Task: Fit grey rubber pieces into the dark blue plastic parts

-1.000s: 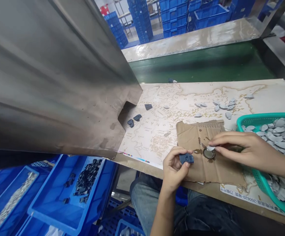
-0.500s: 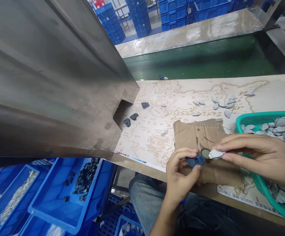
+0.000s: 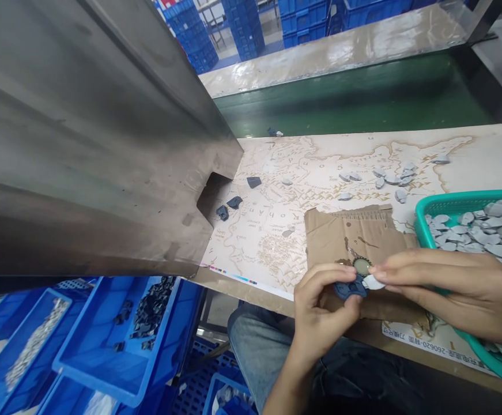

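Note:
My left hand [image 3: 320, 308] pinches a small dark blue plastic part [image 3: 348, 288] over the near edge of the table. My right hand [image 3: 445, 291] pinches a small light grey piece [image 3: 372, 283] and presses it against the blue part. Just behind the two parts a bottle cap [image 3: 362, 266] with liquid in it lies on a stained piece of brown cardboard [image 3: 354, 236]. The cardboard rests on a printed map sheet [image 3: 302, 184] that covers the table.
A teal basket [image 3: 432, 204] full of grey pieces stands at the right. Loose grey pieces [image 3: 389, 178] and a few dark blue parts [image 3: 233, 203] lie on the map. A steel chute [image 3: 86, 138] fills the left. Blue bins [image 3: 116, 340] of parts sit below. A green conveyor belt [image 3: 354, 98] runs behind.
My right hand has lifted the grey piece off the bottle cap and brought it to the blue part. My left hand has raised the blue part to meet it.

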A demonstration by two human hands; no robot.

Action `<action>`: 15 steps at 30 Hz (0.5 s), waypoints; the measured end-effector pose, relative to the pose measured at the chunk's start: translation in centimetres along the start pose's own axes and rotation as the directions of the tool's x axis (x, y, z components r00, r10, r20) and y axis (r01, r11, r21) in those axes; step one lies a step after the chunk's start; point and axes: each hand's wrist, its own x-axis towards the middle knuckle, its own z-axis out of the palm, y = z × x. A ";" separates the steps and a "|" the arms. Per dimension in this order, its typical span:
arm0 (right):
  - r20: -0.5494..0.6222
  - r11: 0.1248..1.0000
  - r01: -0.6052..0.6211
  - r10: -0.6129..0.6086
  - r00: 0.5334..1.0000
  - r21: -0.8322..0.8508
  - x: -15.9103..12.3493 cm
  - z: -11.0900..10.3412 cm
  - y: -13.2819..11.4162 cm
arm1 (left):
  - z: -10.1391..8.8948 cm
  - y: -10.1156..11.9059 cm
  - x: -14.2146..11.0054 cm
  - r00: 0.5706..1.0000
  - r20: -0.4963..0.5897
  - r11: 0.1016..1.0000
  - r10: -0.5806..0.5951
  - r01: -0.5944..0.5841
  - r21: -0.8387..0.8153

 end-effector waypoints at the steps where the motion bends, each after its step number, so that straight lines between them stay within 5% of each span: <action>1: 0.001 1.000 0.018 -0.018 1.000 -0.008 -0.2 0.0 0.0 | 0.0 0.0 0.0 1.000 0.005 1.000 0.009 -0.009 -0.004; 7: 0.009 0.997 0.047 -0.047 0.999 -0.068 -1.6 0.6 0.1 | 0.3 -0.6 -0.3 1.000 -0.021 0.997 0.003 -0.005 -0.079; 11: -0.007 0.996 0.058 -0.058 0.998 -0.072 -1.8 1.4 0.6 | 0.6 -1.2 -0.3 0.985 -0.015 0.961 -0.173 0.166 -0.221; 15: 0.002 0.992 0.079 -0.080 0.997 -0.099 -1.7 1.6 1.2 | 0.7 -1.5 -0.3 0.925 0.102 0.879 -0.367 0.381 -0.286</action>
